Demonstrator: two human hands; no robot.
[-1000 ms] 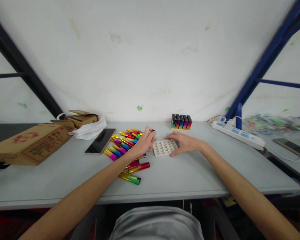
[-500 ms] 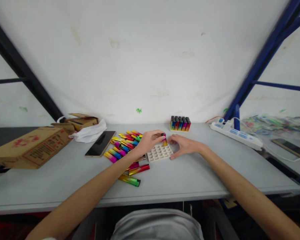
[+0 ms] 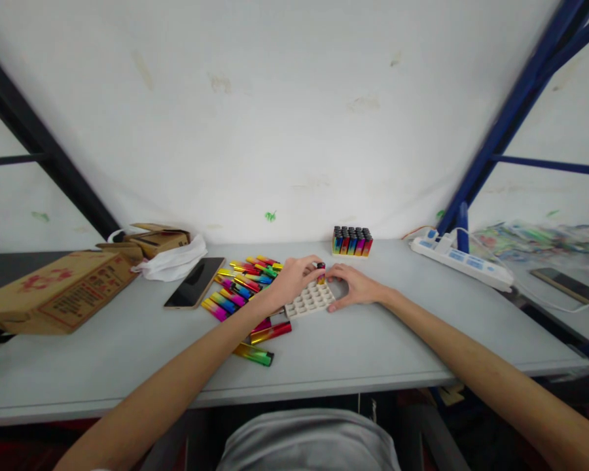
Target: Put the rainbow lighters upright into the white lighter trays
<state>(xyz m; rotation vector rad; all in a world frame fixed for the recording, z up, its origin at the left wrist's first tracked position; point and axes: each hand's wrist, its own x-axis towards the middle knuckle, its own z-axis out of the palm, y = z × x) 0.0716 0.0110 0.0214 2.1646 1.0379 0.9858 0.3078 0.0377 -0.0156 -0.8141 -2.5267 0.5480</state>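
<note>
A pink-and-yellow lighter (image 3: 321, 277) with a black top stands upright at the far right corner of a white tray (image 3: 310, 301) with rows of sockets. My left hand (image 3: 294, 278) pinches it near the top; how deep its base sits in the socket is hard to see. My right hand (image 3: 356, 285) curves around the tray's right end, thumb against the near corner and fingertips by the far corner, close to the lighter. Left of the tray, partly behind my left forearm, lies a loose pile of shiny multicoloured lighters (image 3: 233, 297).
Against the wall stands a filled block of upright lighters (image 3: 352, 242). A phone (image 3: 195, 282), a white plastic bag (image 3: 174, 260) and a cardboard box (image 3: 61, 288) lie on the left. To the right are a power strip (image 3: 461, 263) with a cable and another phone (image 3: 572, 288).
The lighter in my left hand has gone down a little at the tray's far corner. My right fingers have closed in nearer to the lighter and the tray's edge. The view has shifted slightly.
</note>
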